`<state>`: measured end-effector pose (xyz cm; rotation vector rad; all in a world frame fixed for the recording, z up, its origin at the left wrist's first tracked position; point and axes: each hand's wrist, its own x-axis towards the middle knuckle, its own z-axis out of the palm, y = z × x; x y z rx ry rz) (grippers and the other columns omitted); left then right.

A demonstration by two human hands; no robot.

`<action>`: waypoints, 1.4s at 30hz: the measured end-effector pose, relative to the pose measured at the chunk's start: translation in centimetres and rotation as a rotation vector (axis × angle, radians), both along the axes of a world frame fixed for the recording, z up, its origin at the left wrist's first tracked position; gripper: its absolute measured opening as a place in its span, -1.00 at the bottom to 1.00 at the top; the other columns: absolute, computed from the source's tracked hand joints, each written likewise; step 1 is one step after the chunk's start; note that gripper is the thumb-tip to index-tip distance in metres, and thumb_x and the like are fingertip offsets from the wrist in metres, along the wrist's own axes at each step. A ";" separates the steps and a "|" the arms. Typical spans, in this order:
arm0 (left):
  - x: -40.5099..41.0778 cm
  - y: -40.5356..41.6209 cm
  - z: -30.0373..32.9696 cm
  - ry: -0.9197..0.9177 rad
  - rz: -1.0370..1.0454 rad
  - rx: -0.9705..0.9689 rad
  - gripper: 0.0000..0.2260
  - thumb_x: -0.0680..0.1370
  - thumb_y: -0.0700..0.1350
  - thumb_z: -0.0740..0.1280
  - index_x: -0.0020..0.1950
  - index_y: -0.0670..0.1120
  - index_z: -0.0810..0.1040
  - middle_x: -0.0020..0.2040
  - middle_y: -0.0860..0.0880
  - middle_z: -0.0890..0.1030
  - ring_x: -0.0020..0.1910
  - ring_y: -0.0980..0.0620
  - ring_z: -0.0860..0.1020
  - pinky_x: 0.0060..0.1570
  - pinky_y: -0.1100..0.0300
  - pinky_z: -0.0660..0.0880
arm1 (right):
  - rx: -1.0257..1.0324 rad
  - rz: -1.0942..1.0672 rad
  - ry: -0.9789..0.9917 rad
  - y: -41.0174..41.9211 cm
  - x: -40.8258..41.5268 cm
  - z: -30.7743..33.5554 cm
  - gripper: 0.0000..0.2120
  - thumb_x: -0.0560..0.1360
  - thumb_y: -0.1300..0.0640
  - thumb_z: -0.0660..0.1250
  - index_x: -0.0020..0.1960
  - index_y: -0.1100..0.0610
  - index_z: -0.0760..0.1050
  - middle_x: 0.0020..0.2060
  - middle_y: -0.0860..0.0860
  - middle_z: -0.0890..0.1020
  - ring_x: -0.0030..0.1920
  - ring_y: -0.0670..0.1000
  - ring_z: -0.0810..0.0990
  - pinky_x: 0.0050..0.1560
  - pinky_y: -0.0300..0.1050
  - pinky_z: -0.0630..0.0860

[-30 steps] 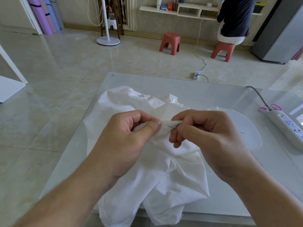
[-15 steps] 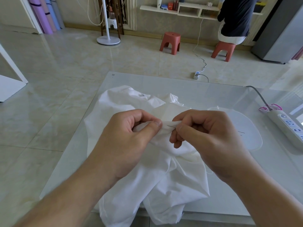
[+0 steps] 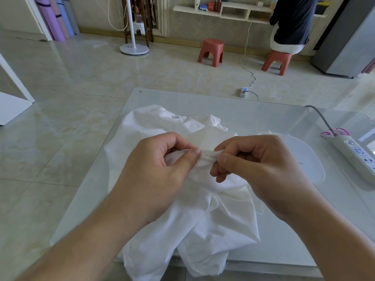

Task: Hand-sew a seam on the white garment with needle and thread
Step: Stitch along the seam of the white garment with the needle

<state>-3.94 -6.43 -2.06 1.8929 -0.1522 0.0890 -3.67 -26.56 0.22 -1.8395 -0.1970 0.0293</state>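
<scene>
The white garment (image 3: 182, 209) lies mid-tabletop (image 3: 253, 116), draping its near edge. The left hand (image 3: 160, 173) pinches a fold; the right hand (image 3: 257, 167) grips the needle (image 3: 211, 156) (partly buried). A power strip (image 3: 357, 155) occupies the right edge.

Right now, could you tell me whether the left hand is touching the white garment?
Touching. The head view shows the left hand pinching a fold of the white garment between thumb and fingers, beside the needle.
</scene>
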 end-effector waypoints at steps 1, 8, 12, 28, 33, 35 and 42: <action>0.0 0.0 0.0 -0.005 -0.003 0.008 -0.87 0.60 -0.01 0.46 -0.15 0.05 0.70 -0.21 0.14 0.72 -0.17 0.15 0.68 -0.22 0.38 0.53 | 0.008 0.010 0.010 -0.1 0.0 0.0 -0.72 0.51 0.46 0.36 -0.33 0.26 0.65 -0.29 0.14 0.72 -0.29 0.15 0.69 -0.10 -0.12 0.60; 0.0 -0.1 0.2 -0.025 -0.006 0.029 -0.87 0.60 -0.01 0.45 -0.15 0.07 0.69 -0.20 0.16 0.72 -0.14 0.16 0.67 -0.16 0.41 0.52 | 0.047 0.084 0.037 -0.7 0.4 0.2 -0.74 0.53 0.48 0.34 -0.28 0.31 0.66 -0.27 0.19 0.72 -0.29 0.14 0.69 -0.11 -0.18 0.60; 0.0 -0.1 0.2 -0.018 -0.004 0.039 -0.88 0.60 -0.02 0.46 -0.15 0.07 0.70 -0.19 0.17 0.72 -0.13 0.18 0.67 -0.13 0.40 0.53 | 0.047 0.122 0.059 -1.1 0.7 0.1 -0.73 0.53 0.51 0.33 -0.27 0.30 0.66 -0.25 0.21 0.72 -0.24 0.19 0.71 -0.08 -0.14 0.61; 0.1 0.2 0.0 0.042 -0.081 -0.048 -0.89 0.59 -0.02 0.47 -0.13 0.06 0.72 -0.20 0.10 0.72 -0.17 0.14 0.66 -0.07 0.21 0.51 | 0.187 0.200 0.126 -1.1 1.3 -1.0 -0.80 0.43 0.37 0.40 -0.30 0.18 0.69 -0.20 0.16 0.69 -0.22 0.27 0.69 -0.10 -0.09 0.62; 0.2 0.2 -0.2 0.070 -0.121 -0.123 -0.89 0.59 -0.06 0.48 -0.13 0.04 0.73 -0.21 0.08 0.71 -0.20 0.14 0.63 -0.07 0.24 0.54 | 0.217 0.224 0.145 -1.3 1.5 -1.6 -0.84 0.45 0.38 0.39 -0.25 0.25 0.68 -0.19 0.23 0.68 -0.20 0.28 0.67 -0.08 -0.03 0.62; 0.2 0.0 -0.4 0.079 -0.125 -0.165 -0.90 0.58 -0.07 0.49 -0.13 0.02 0.74 -0.23 0.09 0.70 -0.20 0.15 0.62 -0.10 0.32 0.52 | 0.236 0.236 0.153 -1.3 1.5 -1.7 -0.84 0.46 0.41 0.38 -0.24 0.28 0.68 -0.19 0.21 0.68 -0.19 0.24 0.68 -0.08 -0.05 0.62; 0.0 -0.5 -0.6 0.082 -0.128 -0.255 -0.92 0.52 -0.02 0.50 -0.13 0.01 0.75 -0.26 0.08 0.70 -0.23 0.15 0.66 -0.15 0.34 0.54 | 0.256 0.233 0.139 -0.8 1.3 -1.8 -0.84 0.47 0.43 0.42 -0.25 0.30 0.69 -0.14 0.15 0.67 -0.16 0.20 0.67 -0.09 -0.04 0.62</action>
